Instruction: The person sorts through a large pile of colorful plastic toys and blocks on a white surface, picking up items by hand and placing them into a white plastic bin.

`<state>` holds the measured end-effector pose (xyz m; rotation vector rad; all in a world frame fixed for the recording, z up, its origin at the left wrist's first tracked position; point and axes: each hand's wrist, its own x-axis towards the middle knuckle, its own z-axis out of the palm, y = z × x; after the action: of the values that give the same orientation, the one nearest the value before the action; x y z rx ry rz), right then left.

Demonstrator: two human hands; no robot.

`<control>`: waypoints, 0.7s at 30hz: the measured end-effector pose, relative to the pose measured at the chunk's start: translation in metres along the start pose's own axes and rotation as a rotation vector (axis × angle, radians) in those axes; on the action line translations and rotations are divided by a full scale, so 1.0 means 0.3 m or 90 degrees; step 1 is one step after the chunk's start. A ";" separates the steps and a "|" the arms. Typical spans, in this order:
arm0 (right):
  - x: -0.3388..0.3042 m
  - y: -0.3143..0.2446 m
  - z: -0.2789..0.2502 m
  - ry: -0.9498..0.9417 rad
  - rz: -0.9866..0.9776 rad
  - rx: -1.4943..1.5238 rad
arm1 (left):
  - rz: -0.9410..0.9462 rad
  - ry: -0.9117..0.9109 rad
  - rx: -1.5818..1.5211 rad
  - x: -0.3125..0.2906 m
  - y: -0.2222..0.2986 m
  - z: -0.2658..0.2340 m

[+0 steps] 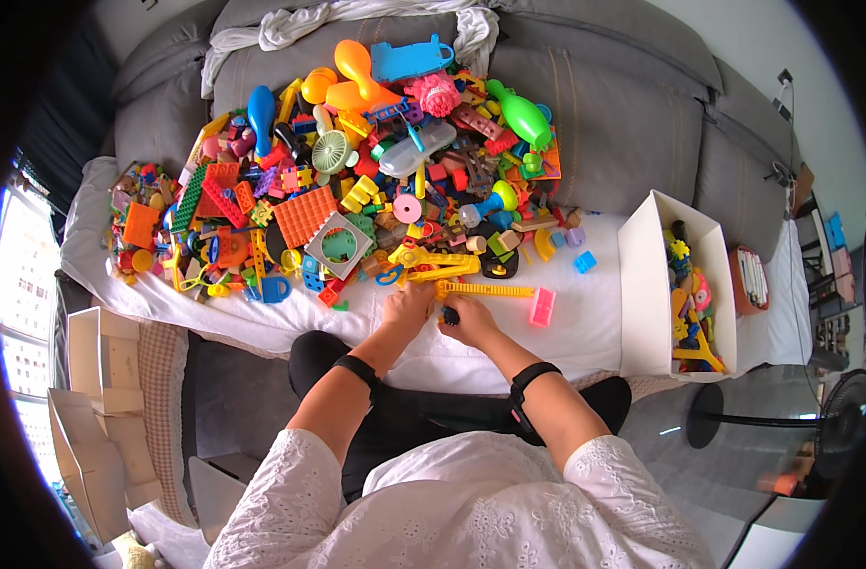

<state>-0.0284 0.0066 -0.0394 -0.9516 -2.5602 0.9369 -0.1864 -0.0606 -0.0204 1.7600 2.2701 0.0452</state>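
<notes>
At the curled left hand and right hand, a yellow toothed toy is apparently gripped and worked, steadiness seeming required next.

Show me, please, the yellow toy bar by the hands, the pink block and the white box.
Yellow toy bar [492, 291]: head view, middle of its long part.
Pink block [542, 306]: head view, middle of its face.
White box [645, 299]: head view, its left wall.

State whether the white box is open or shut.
Open: no lid covers the white box, and the toys inside show through its top.
</notes>
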 end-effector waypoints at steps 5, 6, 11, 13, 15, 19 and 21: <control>-0.014 0.037 -0.012 0.093 0.024 0.163 | 0.152 0.130 -0.159 -0.048 -0.036 0.019; -0.017 0.053 -0.016 0.098 0.026 0.163 | 0.157 0.129 -0.157 -0.046 -0.034 0.020; -0.025 0.037 -0.027 0.053 0.110 0.185 | 0.212 0.162 -0.196 -0.057 -0.044 0.052; -0.027 0.043 -0.023 0.063 0.132 0.189 | 0.219 0.154 -0.142 -0.043 -0.020 0.084; -0.030 0.055 -0.023 0.037 0.131 0.188 | 0.227 0.149 -0.089 -0.018 -0.004 0.108; -0.034 0.063 -0.041 0.025 0.127 0.217 | 0.197 0.092 -0.099 0.016 -0.008 0.122; -0.043 0.086 -0.063 -0.017 0.197 0.290 | 0.201 0.034 -0.122 0.021 -0.011 0.109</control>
<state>0.0022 0.0223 -0.0418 -1.2058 -2.1035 1.5393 -0.1836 -0.0599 -0.0537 2.0110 1.9262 0.3610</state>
